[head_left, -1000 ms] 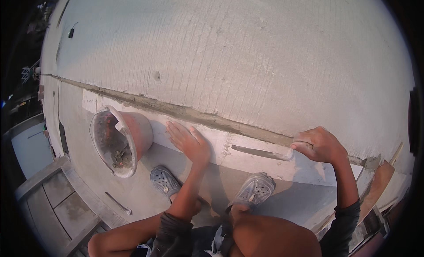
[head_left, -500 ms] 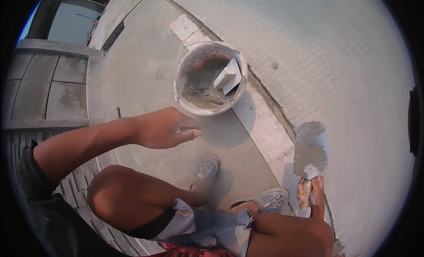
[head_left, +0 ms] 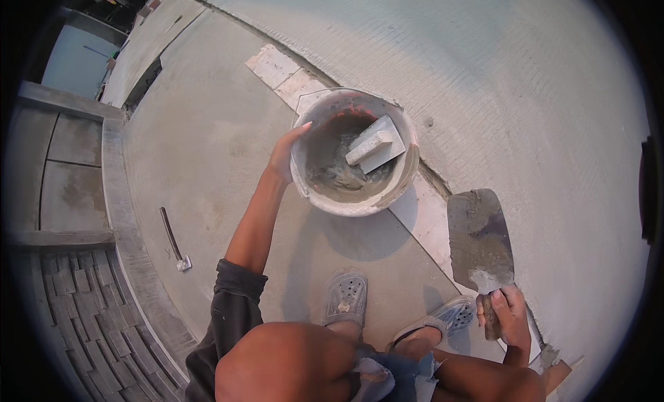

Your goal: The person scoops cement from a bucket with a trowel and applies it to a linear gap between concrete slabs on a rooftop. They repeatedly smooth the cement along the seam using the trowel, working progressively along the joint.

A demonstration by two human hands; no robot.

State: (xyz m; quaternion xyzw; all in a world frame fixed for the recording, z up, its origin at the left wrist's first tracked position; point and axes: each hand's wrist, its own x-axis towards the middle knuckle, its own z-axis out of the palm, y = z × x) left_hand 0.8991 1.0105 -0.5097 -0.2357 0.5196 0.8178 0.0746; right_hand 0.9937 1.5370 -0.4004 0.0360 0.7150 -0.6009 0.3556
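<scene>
A whitish bucket (head_left: 346, 210) with a wire handle is in front of me, with wet grey mortar (head_left: 339, 177) inside. My left hand (head_left: 282, 155) grips its left rim, a fingertip showing over the edge; the other fingers are hidden against the bucket's side. A pale plastering float (head_left: 394, 134) leans in the bucket on the mortar, its grip facing up. Low on the right, my right hand (head_left: 512, 315) is closed round the wooden handle of a trowel (head_left: 482, 239). Mortar smears the trowel's broad blade, which points away from me.
A hammer (head_left: 171, 237) lies on the concrete at left. Pale tiles (head_left: 273, 67) run diagonally under the bucket, beside a narrow gap in the concrete. Ribbed concrete (head_left: 539, 125) spreads right. A kerb (head_left: 131, 229) and stone cladding (head_left: 90, 319) border the left. My clogs (head_left: 346, 298) stand below the bucket.
My left hand has gone from open air below the bucket to its left rim and taken hold. The bucket appears larger and lower right in view. The trowel stays in my right hand.
</scene>
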